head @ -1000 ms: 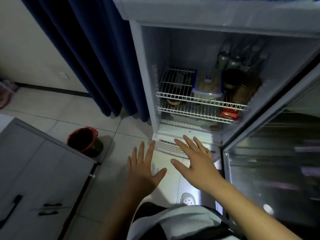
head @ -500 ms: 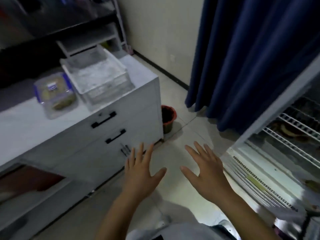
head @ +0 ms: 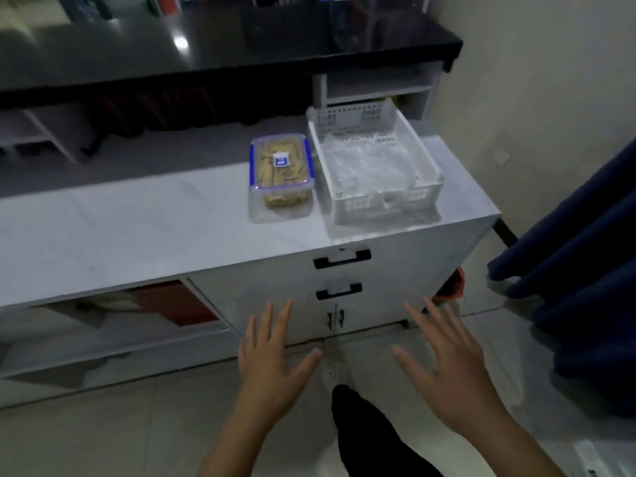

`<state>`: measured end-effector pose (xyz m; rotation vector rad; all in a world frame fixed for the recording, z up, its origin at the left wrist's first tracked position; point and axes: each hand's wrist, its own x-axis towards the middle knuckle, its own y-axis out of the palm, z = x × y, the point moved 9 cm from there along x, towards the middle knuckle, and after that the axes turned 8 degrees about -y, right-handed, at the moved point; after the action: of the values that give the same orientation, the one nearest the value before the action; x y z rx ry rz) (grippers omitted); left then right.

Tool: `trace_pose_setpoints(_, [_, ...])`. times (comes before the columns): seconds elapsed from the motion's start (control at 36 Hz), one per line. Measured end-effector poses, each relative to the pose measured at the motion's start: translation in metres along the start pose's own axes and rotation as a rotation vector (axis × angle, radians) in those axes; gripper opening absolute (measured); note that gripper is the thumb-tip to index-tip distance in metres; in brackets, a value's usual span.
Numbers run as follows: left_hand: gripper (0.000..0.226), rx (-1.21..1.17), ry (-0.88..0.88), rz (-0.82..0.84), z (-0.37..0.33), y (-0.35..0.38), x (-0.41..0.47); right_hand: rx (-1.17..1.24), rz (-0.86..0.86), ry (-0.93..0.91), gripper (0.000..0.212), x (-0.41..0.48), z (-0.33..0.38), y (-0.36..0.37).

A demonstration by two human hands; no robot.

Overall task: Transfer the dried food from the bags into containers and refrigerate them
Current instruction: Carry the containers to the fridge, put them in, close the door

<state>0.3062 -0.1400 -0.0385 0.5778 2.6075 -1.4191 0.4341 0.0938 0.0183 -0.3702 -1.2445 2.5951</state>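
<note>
A clear lidded container [head: 281, 173] with blue clips, filled with tan dried food, stands on the white counter [head: 137, 228]. Right beside it sits a white slotted basket [head: 375, 166] holding crumpled clear plastic bags. My left hand [head: 272, 370] and my right hand [head: 451, 370] are both held out low in front of the cabinet, fingers spread, holding nothing. Both hands are well below and in front of the container. The fridge is out of view.
The white cabinet has two black drawer handles [head: 342, 259] below the basket. A black countertop [head: 220, 46] runs behind. A blue curtain [head: 581, 270] hangs at the right, a red bucket [head: 454, 284] beside the cabinet's corner. My dark trouser leg [head: 364, 428] shows over the tiled floor.
The view has swung left from the open fridge to the white counter with the container and basket. Both hands stay spread and empty in front of me.
</note>
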Motion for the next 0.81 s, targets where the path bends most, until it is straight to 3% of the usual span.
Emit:
trace_pose_setpoints(0.28, [0.089,-0.004,-0.106,-0.1,-0.009,-0.079,0.121,0.101,0.066,-0.384,0.061,0.174,0.105,-0.023])
trace_pose_setpoints(0.42, [0.089,-0.107,-0.211,-0.112,-0.018,-0.111,0.18,-0.092,0.159,-0.498,0.071,0.268,0.133,-0.003])
trace_pose_setpoints(0.58, [0.073,-0.433,-0.301,-0.136,-0.02,-0.137,0.234,-0.253,0.292,-0.561,0.068,0.351,0.161,0.04])
trace_pose_setpoints(0.81, [0.068,-0.543,-0.378,-0.082,-0.021,-0.154,0.316,-0.319,0.377,-0.475,0.076,0.397,0.15,0.071])
